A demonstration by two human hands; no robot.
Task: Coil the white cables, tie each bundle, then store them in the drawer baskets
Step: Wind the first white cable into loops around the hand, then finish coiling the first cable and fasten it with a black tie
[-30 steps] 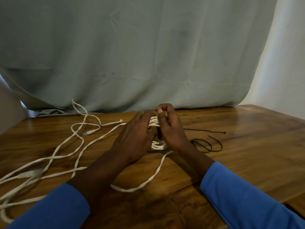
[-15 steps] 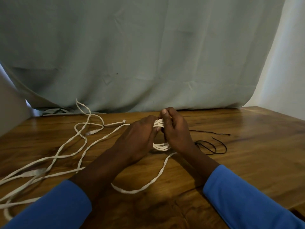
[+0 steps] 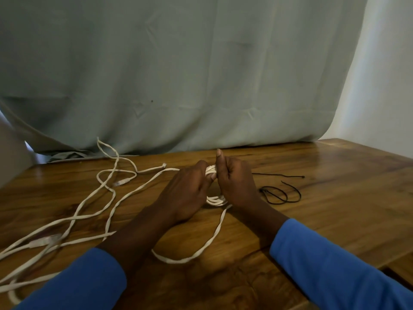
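Evidently mid-coil, a person in blue sleeves holds a small coil (image 3: 215, 200) of white cable on edge on a wooden surface (image 3: 335, 209). The fingers (image 3: 202, 170) of the left hand (image 3: 185, 195) and those of the right hand (image 3: 234, 182) are curled tightly round its top from either side, and the right thumb is raised. The lower loops show between the two wrists. Below the fingers a loose tail (image 3: 201, 249) of the same cable curves back toward the person, not yet wound in.

To the right of the fingers, apart from them, lies a thin black cord (image 3: 281, 194), probably the tie for the bundle. To their left more white cables (image 3: 93, 211) sprawl across one another, with a plug end (image 3: 121, 181) among them. No drawer or basket is in sight.

The likeliest trouble is the reach for the cord. Both hands are needed on the loops, so freeing one could let the springy cable fan open and undo the coil. The unwound tail is a second risk. If it is tied off loose it may leave a trailing end that snags later. The crossed strands on the left look ready to drag or knot if one is pulled without first being sorted from the others. The cord's slack loops may prove fiddly to lift with a single hand.
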